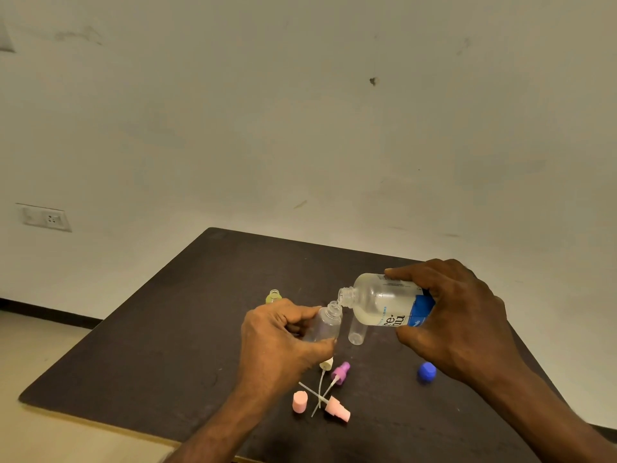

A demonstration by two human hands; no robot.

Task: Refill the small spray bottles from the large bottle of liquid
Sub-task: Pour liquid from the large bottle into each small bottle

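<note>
My right hand (pixel 457 319) grips the large clear bottle (pixel 377 300) with a blue and white label, tipped on its side with its open neck pointing left. That neck touches the open mouth of a small clear spray bottle (pixel 326 324), which my left hand (pixel 280 335) holds tilted above the table. A second small clear bottle (pixel 357 332) stands uncapped just behind, under the large bottle. A small yellowish bottle (pixel 273 296) stands open farther back on the left.
On the dark table (pixel 150 345) near me lie a white spray head (pixel 325 365), a purple spray head (pixel 340 372), a pink spray head (pixel 335 409) and a pink cap (pixel 299 401). A blue cap (pixel 426 371) lies to the right. A wall stands behind.
</note>
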